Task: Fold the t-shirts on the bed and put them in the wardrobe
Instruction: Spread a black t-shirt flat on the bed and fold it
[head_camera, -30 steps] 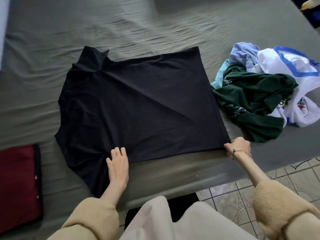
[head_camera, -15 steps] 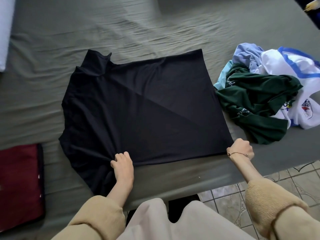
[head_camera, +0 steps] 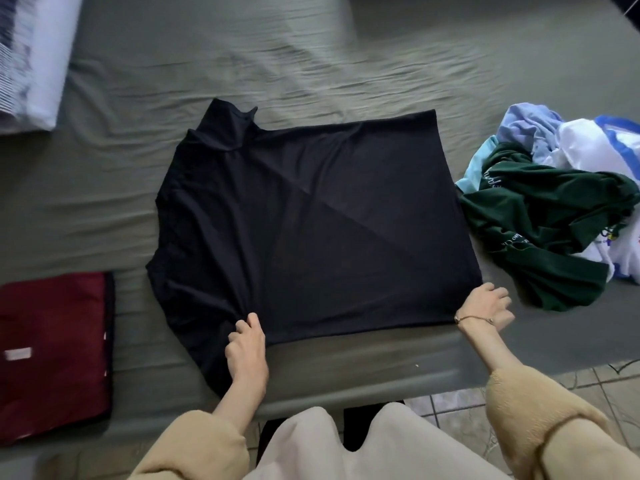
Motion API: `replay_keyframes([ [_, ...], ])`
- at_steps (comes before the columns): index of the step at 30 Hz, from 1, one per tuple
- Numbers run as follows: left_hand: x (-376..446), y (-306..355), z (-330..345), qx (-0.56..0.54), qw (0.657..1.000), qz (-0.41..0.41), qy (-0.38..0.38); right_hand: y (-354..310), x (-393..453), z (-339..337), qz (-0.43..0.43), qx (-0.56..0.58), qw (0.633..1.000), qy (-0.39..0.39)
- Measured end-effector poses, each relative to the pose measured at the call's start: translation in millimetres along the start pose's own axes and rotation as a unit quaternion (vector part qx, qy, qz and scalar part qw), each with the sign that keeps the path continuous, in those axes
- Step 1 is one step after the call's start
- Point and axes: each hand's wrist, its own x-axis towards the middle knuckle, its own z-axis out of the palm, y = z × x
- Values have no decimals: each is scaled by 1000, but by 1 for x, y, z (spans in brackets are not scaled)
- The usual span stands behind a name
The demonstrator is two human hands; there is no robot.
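Two hands work one black t-shirt [head_camera: 311, 216], spread flat on the bed [head_camera: 311, 64]. Left hand [head_camera: 246, 351] pinches its near sleeve side; right hand [head_camera: 486, 306] grips the hem corner. Lift both evenly, keeping the cloth taut.

A black t-shirt [head_camera: 311, 216] was spread flat on the bed [head_camera: 242, 64], its body turned sideways so that the neck end lay to the left and the straight hem to the right. A diagonal crease was seen running across its middle. Its near edge was gathered into small folds at the lower left, and one sleeve trailed towards the bed's near edge. To the right, just beside the hem, an unfolded heap was piled: a dark green t-shirt [head_camera: 540, 223] with pale lettering lay crumpled in front, a light blue garment [head_camera: 526, 128] behind it, and a white t-shirt [head_camera: 595, 147] with blue trim at the far right. A dark red t-shirt [head_camera: 52, 351] lay folded flat at the left.
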Motion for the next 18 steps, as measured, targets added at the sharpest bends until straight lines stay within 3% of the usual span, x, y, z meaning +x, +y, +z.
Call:
replay_keyframes([
  [2, 3, 7, 0, -9, 999, 7, 33, -9, -8, -1, -21, -71, 997, 15],
  [4, 7, 11, -4, -41, 999, -1, 18, -22, -13, 0, -52, -86, 995, 25],
  [9, 12, 4, -15, -113, 989, -36, -90, -69, -34, 5, -187, -28, 982, 0],
  [13, 28, -17, -37, -268, 948, -59, -162, -113, -73, 11, -312, 7, 950, -26],
  [16, 42, -40, -54, -430, 885, -157, -79, -144, -107, 22, -406, 28, 909, -91],
  [18, 57, -56, -57, -468, 856, -217, 8, -162, -131, 32, -469, 45, 866, -166],
])
